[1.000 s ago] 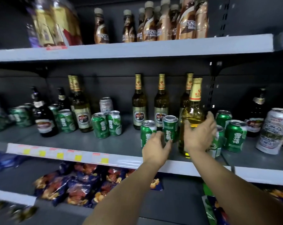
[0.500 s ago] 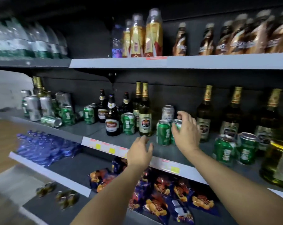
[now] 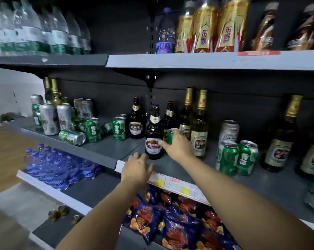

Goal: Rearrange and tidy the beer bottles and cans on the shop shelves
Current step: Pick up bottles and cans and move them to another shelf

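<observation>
Right hand (image 3: 177,146): wrapped round a green can (image 3: 170,136) on the middle shelf (image 3: 105,147).
Left hand (image 3: 136,168): fingers loose, holding nothing, over the shelf edge.
In the way: dark bottle (image 3: 154,139) just left of the can; gold-necked bottle (image 3: 199,130) right.
Nearby: tipped can (image 3: 72,137) at left; snack bags (image 3: 172,222) below.

The shelf (image 3: 172,170) is matt grey painted metal. The brown bottle (image 3: 154,134) is glossy dark glass with a smooth paper label. The green cans (image 3: 236,157) are shiny metal. The snack bags (image 3: 177,224) are glossy, crinkled plastic film.
</observation>
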A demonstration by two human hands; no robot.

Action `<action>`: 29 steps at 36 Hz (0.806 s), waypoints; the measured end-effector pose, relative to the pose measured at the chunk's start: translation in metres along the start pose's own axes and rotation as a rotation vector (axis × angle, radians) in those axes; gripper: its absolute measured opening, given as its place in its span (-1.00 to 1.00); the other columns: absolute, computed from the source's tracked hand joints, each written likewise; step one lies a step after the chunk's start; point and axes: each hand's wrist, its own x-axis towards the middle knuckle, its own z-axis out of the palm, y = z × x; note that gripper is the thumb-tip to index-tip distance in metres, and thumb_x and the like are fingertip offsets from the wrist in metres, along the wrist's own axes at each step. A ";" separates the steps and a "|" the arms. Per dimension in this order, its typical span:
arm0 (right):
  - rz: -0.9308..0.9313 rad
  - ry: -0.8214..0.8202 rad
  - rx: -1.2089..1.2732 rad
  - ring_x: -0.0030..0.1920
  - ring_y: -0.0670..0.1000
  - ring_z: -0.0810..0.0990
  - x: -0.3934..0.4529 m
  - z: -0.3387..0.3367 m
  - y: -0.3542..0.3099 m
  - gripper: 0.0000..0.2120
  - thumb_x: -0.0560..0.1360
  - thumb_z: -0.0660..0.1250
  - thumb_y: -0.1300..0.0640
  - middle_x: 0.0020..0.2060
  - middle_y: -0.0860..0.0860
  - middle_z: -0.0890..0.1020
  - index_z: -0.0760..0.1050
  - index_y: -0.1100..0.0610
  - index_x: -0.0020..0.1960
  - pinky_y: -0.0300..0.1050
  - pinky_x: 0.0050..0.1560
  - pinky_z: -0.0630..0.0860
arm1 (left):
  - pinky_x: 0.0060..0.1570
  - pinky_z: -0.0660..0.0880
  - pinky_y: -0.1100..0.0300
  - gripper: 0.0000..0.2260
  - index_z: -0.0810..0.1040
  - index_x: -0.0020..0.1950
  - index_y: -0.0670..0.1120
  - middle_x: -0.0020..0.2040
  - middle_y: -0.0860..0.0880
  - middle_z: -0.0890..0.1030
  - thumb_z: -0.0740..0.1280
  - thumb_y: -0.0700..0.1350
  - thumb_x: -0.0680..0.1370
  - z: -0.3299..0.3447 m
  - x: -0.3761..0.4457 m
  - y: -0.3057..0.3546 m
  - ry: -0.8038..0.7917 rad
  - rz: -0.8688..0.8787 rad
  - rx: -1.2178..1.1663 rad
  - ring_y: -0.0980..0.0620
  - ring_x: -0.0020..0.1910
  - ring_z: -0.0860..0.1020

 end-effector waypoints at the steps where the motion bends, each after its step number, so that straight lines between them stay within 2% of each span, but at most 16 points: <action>1: 0.001 -0.001 0.011 0.23 0.18 0.52 0.008 0.006 -0.003 -0.40 0.51 0.32 -0.18 0.27 0.12 0.51 0.27 0.14 0.39 -0.03 0.00 0.45 | 0.21 0.34 0.07 -0.63 0.39 0.33 -0.04 0.27 -0.07 0.42 0.16 0.12 0.61 0.000 0.007 -0.003 -0.001 0.009 0.020 -0.09 0.27 0.37; 7: 0.040 0.023 0.083 0.26 0.17 0.50 0.054 0.036 -0.019 -0.26 0.43 0.39 -0.24 0.27 0.14 0.52 0.24 0.19 0.38 -0.03 -0.02 0.45 | 0.25 0.28 0.09 -0.62 0.39 0.32 -0.01 0.28 -0.04 0.40 0.10 0.16 0.61 0.002 0.043 -0.021 -0.029 0.087 0.168 -0.07 0.29 0.35; 11: 0.110 0.015 0.127 0.28 0.19 0.48 0.075 0.057 -0.026 -0.13 0.37 0.43 -0.26 0.31 0.15 0.46 0.14 0.17 0.44 -0.01 -0.02 0.47 | 0.22 0.28 0.10 -0.63 0.40 0.29 0.01 0.25 -0.03 0.42 0.08 0.19 0.61 0.007 0.062 -0.033 -0.029 0.103 0.144 -0.06 0.27 0.36; 15: 0.199 0.033 0.179 0.25 0.20 0.49 0.085 0.077 -0.031 -0.07 0.30 0.48 -0.28 0.29 0.15 0.46 0.12 0.14 0.44 0.01 -0.01 0.48 | 0.21 0.29 0.10 -0.63 0.42 0.28 0.01 0.24 -0.04 0.42 0.08 0.18 0.62 0.013 0.076 -0.045 -0.061 0.114 0.110 -0.06 0.25 0.37; 18: 0.253 0.072 0.153 0.27 0.18 0.46 0.088 0.087 -0.035 -0.12 0.31 0.49 -0.25 0.31 0.15 0.42 0.16 0.14 0.39 0.00 -0.03 0.47 | 0.19 0.30 0.08 -0.65 0.44 0.24 -0.01 0.22 -0.05 0.44 0.09 0.18 0.62 0.017 0.083 -0.050 -0.093 0.130 0.077 -0.07 0.24 0.38; 21: 0.294 0.102 0.112 0.19 0.18 0.52 0.088 0.091 -0.041 -0.25 0.34 0.48 -0.23 0.27 0.13 0.43 0.21 0.14 0.29 -0.05 -0.16 0.41 | 0.19 0.31 0.06 -0.65 0.45 0.20 -0.03 0.20 -0.06 0.44 0.09 0.17 0.62 0.020 0.089 -0.054 -0.130 0.169 0.065 -0.08 0.23 0.38; 23: 0.305 0.133 0.088 0.14 0.18 0.55 0.087 0.091 -0.043 -0.27 0.35 0.47 -0.23 0.23 0.12 0.45 0.22 0.14 0.27 -0.07 -0.20 0.40 | 0.19 0.32 0.06 -0.65 0.45 0.19 -0.05 0.19 -0.07 0.44 0.09 0.16 0.62 0.022 0.092 -0.058 -0.147 0.210 0.059 -0.08 0.23 0.38; 29: 0.295 0.284 0.044 0.12 0.16 0.56 0.060 0.087 -0.043 -0.27 0.32 0.45 -0.28 0.18 0.07 0.49 0.25 0.11 0.27 -0.07 -0.15 0.43 | 0.14 0.36 0.06 -0.65 0.47 0.19 -0.04 0.16 -0.07 0.46 0.09 0.16 0.62 0.022 0.094 -0.062 -0.158 0.334 0.022 -0.07 0.21 0.41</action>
